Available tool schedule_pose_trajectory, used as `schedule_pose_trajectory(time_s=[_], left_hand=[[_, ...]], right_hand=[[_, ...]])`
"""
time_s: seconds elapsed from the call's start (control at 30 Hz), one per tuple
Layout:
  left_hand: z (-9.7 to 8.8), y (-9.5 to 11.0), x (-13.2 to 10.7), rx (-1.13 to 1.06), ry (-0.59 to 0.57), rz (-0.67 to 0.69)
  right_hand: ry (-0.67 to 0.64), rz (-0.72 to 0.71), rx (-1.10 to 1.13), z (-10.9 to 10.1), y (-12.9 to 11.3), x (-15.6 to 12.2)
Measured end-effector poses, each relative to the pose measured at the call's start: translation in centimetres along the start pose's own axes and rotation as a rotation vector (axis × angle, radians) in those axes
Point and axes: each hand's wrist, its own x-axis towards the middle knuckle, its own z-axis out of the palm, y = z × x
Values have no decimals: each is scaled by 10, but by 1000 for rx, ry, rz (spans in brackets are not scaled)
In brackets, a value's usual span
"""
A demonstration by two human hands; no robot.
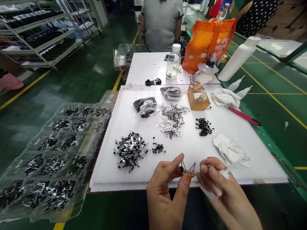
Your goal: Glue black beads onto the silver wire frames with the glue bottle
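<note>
Near the table's front edge, my left hand pinches a small bent wire part with a black cap on it between thumb and fingers. Just to the right, my right hand is closed around a translucent white dropper bottle, its thin tip pointing up and right. The right thumb and index finger also meet at a tiny dark piece, too small to make out. Left of my hands lie a pile of capped wire parts and loose black caps. Bare wire parts lie farther back.
More black caps lie at right, near a crumpled white cloth, a pink-handled tool and an amber box. Zip bags, a clear bottle and an orange bag stand behind. Compartment trays fill the left. A person sits ahead.
</note>
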Motion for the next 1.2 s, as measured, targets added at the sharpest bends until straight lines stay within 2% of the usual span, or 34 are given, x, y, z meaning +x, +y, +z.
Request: schedule_pose_trajectory(time_s=[0.13,0.27,0.4,0.5,0.6,0.83,1.0,1.2], left_hand=[[1,-4,-1,19,-4,38],[3,-3,-4,77,-9,121],[6,-3,-6,140,18,272],[7,-4,-7,188,27,382],[5,-7,-6,216,11,472],[-9,-5,1,344,-151,622],[-7,-5,2,332,-154,671],[-3,-9,0,293,-97,701]], right_hand=[[77,-93,-52,4,1,-3],[11,-203,-125,-3,3,-3],[-77,-299,-192,-10,5,-4],[-121,-374,-212,-7,5,-6],[-106,-429,-218,-1,6,-9],[-179,-383,-299,1,10,-10],[-168,-392,-302,2,12,-7],[-215,-367,-302,-4,12,-7]])
